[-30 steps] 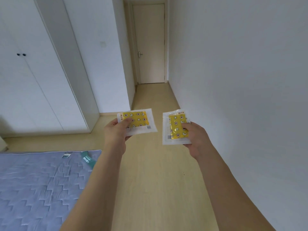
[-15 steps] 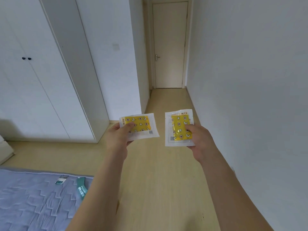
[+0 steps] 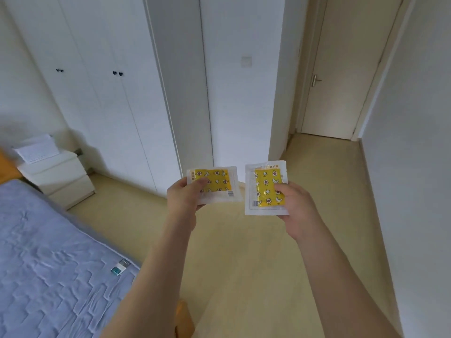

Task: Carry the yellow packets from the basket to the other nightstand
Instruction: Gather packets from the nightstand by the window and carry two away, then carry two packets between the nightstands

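The left hand (image 3: 184, 198) and right hand (image 3: 294, 203) are each pinching a yellow packet (image 3: 213, 182) (image 3: 267, 189) by one corner, well apart from the white nightstand (image 3: 58, 179), so either slick wrapper may be slipping loose mid-walk.

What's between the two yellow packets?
Nothing; the head view shows only a narrow gap with floor behind, between the left packet and the right packet.
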`<state>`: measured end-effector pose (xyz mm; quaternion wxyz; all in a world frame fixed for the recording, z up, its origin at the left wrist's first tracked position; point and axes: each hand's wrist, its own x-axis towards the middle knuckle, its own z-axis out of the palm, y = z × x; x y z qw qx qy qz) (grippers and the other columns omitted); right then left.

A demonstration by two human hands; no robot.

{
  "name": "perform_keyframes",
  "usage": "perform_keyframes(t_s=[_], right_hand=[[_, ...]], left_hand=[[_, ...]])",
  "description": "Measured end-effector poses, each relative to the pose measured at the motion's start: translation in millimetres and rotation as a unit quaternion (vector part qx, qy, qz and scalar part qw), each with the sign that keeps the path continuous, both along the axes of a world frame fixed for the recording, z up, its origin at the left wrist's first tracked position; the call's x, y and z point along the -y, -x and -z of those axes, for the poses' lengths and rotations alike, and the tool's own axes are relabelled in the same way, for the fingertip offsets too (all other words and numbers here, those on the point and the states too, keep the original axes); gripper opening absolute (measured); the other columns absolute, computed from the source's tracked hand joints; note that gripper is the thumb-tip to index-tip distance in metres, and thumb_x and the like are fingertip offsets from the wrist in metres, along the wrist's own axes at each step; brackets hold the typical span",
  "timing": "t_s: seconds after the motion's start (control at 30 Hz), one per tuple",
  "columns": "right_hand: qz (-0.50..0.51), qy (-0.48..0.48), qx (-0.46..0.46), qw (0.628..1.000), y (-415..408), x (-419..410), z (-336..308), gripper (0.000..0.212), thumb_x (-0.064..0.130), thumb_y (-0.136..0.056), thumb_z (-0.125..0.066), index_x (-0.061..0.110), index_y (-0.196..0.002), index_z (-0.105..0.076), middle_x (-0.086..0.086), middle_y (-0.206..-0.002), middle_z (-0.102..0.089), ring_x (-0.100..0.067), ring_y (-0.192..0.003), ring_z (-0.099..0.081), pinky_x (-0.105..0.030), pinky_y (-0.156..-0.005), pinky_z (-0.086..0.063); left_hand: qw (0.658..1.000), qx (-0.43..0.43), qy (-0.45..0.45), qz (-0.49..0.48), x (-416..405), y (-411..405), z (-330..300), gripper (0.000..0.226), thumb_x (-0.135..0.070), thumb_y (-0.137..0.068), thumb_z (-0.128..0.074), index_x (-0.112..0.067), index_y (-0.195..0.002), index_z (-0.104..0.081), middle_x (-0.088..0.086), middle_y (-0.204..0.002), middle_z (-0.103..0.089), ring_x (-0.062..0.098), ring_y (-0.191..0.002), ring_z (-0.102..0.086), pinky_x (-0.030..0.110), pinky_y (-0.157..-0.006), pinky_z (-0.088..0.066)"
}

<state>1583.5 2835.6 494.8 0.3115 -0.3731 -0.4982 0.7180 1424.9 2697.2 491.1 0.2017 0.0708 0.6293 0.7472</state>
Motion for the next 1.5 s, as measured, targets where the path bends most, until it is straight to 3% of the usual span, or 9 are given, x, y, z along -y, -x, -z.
perform_keyframes(t_s=[0.2,0.33,0.53,0.8,0.93,1.2,1.33,1.5], right_hand=[[-0.082,-0.035,0.01,0.996,171.5,-61.0,7.1,0.013,0.014,-0.087,-0.056,0.019,-0.083,-0.068,-0.008,-0.096,-0.069,-0.026,-0.09,-0.063,-0.041,-0.09,-0.047],[-0.134,-0.056,0.016,0.989,285.1,-94.2,-4.8,0.013,0.015,-0.086,-0.056,0.019,-0.083,-0.067,-0.005,-0.089,-0.067,-0.024,-0.085,-0.061,-0.037,-0.082,-0.043],[-0.189,-0.061,0.006,0.98,435.5,-132.1,-11.2,0.017,0.013,-0.087,-0.054,0.008,-0.095,-0.067,-0.009,-0.093,-0.067,-0.024,-0.086,-0.061,-0.037,-0.081,-0.044],[-0.255,-0.051,0.0,0.966,639.0,-174.3,8.2,0.015,0.014,-0.09,-0.054,0.018,-0.09,-0.069,-0.008,-0.096,-0.072,-0.027,-0.09,-0.065,-0.04,-0.087,-0.046],[-0.293,-0.029,-0.024,0.955,747.8,-192.2,-7.2,0.016,0.011,-0.091,-0.054,0.016,-0.093,-0.069,-0.006,-0.093,-0.072,-0.024,-0.082,-0.065,-0.036,-0.08,-0.045],[-0.406,-0.002,-0.022,0.914,938.9,-149.8,-12.7,0.02,0.009,-0.092,-0.053,0.02,-0.09,-0.069,-0.002,-0.088,-0.073,-0.02,-0.078,-0.067,-0.033,-0.072,-0.048],[-0.439,0.002,-0.005,0.898,1031.6,-117.5,0.0,0.02,0.008,-0.093,-0.051,0.017,-0.092,-0.069,-0.003,-0.086,-0.073,-0.019,-0.075,-0.067,-0.03,-0.068,-0.049],[-0.459,-0.014,-0.005,0.888,1160.8,-68.2,3.2,0.024,0.006,-0.093,-0.05,0.019,-0.084,-0.068,-0.001,-0.081,-0.072,-0.017,-0.071,-0.066,-0.028,-0.064,-0.049]], left_hand=[[0.997,-0.003,-0.028,-0.069,-33.4,150.2,11.1,0.011,-0.007,-0.083,-0.071,-0.012,-0.093,-0.072,0.007,-0.089,-0.076,0.023,-0.08,-0.071,0.034,-0.074,-0.059],[0.994,-0.004,-0.04,-0.1,-54.0,252.0,0.2,0.009,-0.006,-0.084,-0.071,-0.012,-0.091,-0.071,0.006,-0.086,-0.075,0.023,-0.079,-0.071,0.032,-0.071,-0.057],[0.989,-0.005,-0.039,-0.146,-82.3,381.3,-2.5,0.008,-0.007,-0.084,-0.07,-0.013,-0.089,-0.071,0.006,-0.088,-0.075,0.025,-0.082,-0.071,0.038,-0.08,-0.057],[0.973,-0.008,-0.034,-0.228,-113.3,562.6,17.9,0.011,-0.008,-0.085,-0.07,-0.012,-0.096,-0.07,0.007,-0.095,-0.075,0.023,-0.084,-0.07,0.038,-0.082,-0.057],[0.965,-0.014,-0.011,-0.261,-129.0,649.7,4.9,0.018,-0.009,-0.086,-0.07,-0.01,-0.104,-0.07,0.009,-0.098,-0.075,0.025,-0.088,-0.071,0.039,-0.082,-0.057],[0.93,-0.02,0.002,-0.367,-82.2,788.9,-6.3,0.017,-0.012,-0.086,-0.071,-0.013,-0.102,-0.072,0.003,-0.093,-0.077,0.024,-0.092,-0.073,0.044,-0.085,-0.058],[0.908,-0.011,-0.011,-0.418,-46.4,866.3,5.1,0.01,-0.008,-0.086,-0.07,-0.014,-0.094,-0.072,0.001,-0.089,-0.077,0.02,-0.083,-0.074,0.036,-0.072,-0.06],[0.895,-0.01,-0.024,-0.446,4.3,988.3,12.4,0.011,-0.009,-0.085,-0.071,-0.014,-0.095,-0.071,0.004,-0.095,-0.076,0.021,-0.087,-0.073,0.033,-0.07,-0.058]])
